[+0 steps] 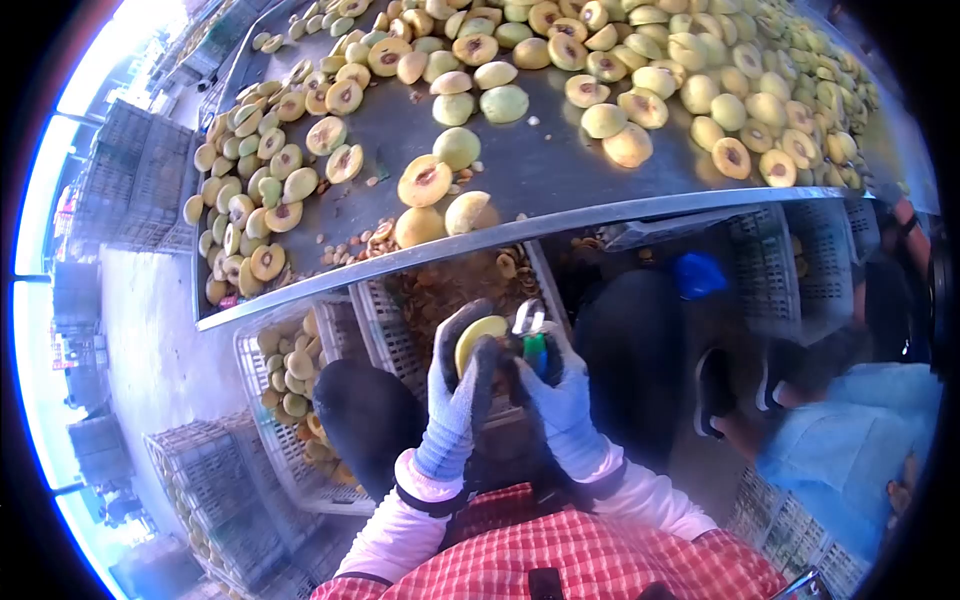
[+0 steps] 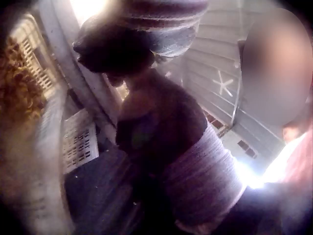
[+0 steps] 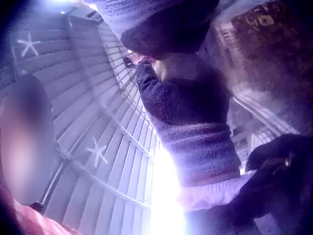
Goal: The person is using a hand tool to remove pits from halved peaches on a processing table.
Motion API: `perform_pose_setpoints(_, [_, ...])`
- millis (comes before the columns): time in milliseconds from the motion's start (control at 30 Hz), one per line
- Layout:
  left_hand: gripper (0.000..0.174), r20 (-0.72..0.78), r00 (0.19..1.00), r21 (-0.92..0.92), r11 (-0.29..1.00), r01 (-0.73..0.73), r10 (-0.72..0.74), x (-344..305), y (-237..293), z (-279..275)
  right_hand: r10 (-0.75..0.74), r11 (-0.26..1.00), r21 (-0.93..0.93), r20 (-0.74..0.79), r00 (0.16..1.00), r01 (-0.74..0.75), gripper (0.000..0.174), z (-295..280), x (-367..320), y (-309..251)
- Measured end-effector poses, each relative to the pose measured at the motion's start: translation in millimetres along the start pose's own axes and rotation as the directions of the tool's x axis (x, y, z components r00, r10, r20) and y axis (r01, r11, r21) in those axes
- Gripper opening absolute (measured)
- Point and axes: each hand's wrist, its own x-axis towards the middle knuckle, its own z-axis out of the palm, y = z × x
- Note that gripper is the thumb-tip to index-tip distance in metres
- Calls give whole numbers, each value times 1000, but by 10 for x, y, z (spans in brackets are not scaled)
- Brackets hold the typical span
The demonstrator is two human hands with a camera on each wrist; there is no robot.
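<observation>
Both hands wear pale gloves with dark palms and fingers, close together in the head view over a crate of pits and scraps. My left hand (image 1: 458, 395) holds a peach half (image 1: 480, 343), its fingers wrapped about the edge. Beside it, my right hand (image 1: 562, 392) grips a small tool with a green handle (image 1: 535, 347) and a bright metal loop (image 1: 529, 316) pointing up and away. The loop stands a little to the right of the peach. In both wrist views the dark gloves largely hide the fruit and the tool.
A metal table (image 1: 545, 165) with a raised rim carries many peach halves, with loose pits near its front edge. Below it, a crate (image 1: 375, 325) holds scraps; another crate (image 1: 255, 430) at the left holds peach halves. A blue bag (image 1: 700, 275) lies right, near another person's legs.
</observation>
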Motion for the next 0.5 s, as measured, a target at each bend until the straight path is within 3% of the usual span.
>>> perform_pose_setpoints(67, [36, 11, 999, 125, 991, -44, 42, -44, -59, -25, -178, 936, -303, 34, 983, 180, 26, -23, -26, -44])
perform_pose_setpoints(167, [35, 69, 990, 13, 992, -128, 127, -116, -94, 65, -292, 855, -420, 98, 951, 305, 24, -26, -178, -193])
perform_pose_setpoints(233, [35, -68, 998, -188, 982, -3, -10, -209, -89, 34, -270, 941, -186, 90, 959, 283, 27, 116, -252, -120])
perform_pose_setpoints(300, [35, -191, 982, -138, 990, -18, -9, -213, -212, -28, -84, 989, -105, 180, 980, 104, 28, 23, -348, -256])
perform_pose_setpoints(367, [35, -188, 979, 58, 996, -70, 80, -141, -38, -9, -36, 993, -102, 156, 987, 52, 21, -46, -310, -499])
perform_pose_setpoints(433, [34, -158, 987, -80, 997, -9, -3, -202, 80, -85, 40, 986, -169, 217, 975, -3, 19, -43, -331, -425])
perform_pose_setpoints(500, [36, -156, 986, -119, 989, -82, 63, -301, 89, -41, -12, 942, -322, 240, 971, 92, 20, -18, -419, -313])
